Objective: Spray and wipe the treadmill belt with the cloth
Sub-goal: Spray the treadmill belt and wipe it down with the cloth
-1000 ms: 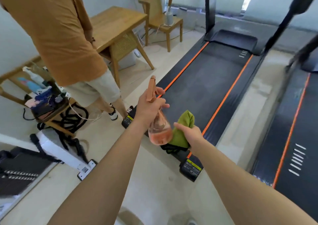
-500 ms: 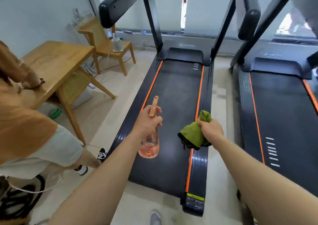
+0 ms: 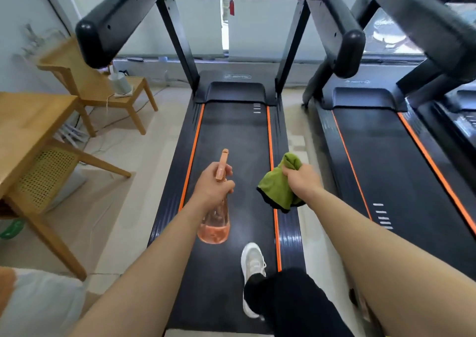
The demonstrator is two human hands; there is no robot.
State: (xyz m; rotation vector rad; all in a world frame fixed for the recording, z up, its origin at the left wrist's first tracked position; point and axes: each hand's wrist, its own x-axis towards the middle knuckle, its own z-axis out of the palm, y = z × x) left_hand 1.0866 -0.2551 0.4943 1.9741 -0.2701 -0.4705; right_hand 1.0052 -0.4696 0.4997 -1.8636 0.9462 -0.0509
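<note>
The treadmill belt is dark, edged by two orange stripes, and runs straight ahead of me. My left hand grips the neck of a clear spray bottle with an orange head and pinkish liquid, held above the belt with the nozzle pointing forward. My right hand holds a bunched green cloth with a dark edge over the belt's right stripe. My white shoe stands on the rear of the belt.
Black handrails and uprights frame the treadmill's front. A second treadmill lies to the right. On the left are a wooden table, a wooden chair with a white device on it, and part of another person.
I have moved up onto the treadmill, with one foot now on the belt. Both hands keep their hold on the bottle and cloth. The other person has slid out to the lower left.
</note>
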